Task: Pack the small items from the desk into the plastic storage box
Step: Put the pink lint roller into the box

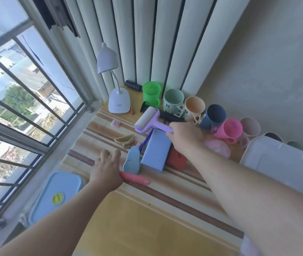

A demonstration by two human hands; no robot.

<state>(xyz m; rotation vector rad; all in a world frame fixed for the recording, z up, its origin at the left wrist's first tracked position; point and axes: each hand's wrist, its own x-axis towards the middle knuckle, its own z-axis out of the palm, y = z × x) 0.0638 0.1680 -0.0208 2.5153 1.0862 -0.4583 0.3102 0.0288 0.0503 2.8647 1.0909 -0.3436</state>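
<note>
- Storage box [283, 163] sits at the desk's right edge, nearest the right arm
- Lint roller [149, 120] off the desk, handle running toward the box, right hand [184, 137] wrapped round it
- Left hand [106, 169] pressing on a pink handle [135, 178], fingers spread

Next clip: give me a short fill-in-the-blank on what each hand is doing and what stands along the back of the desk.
1. The right hand grips the handle of the purple ____.
2. The left hand rests on a ____ handled tool beside the blue box.
3. The white desk lamp stands next to the ____ cup.
4. The cup right of the dark blue cup is ____.

Missing words: lint roller; pink; green; pink
</note>
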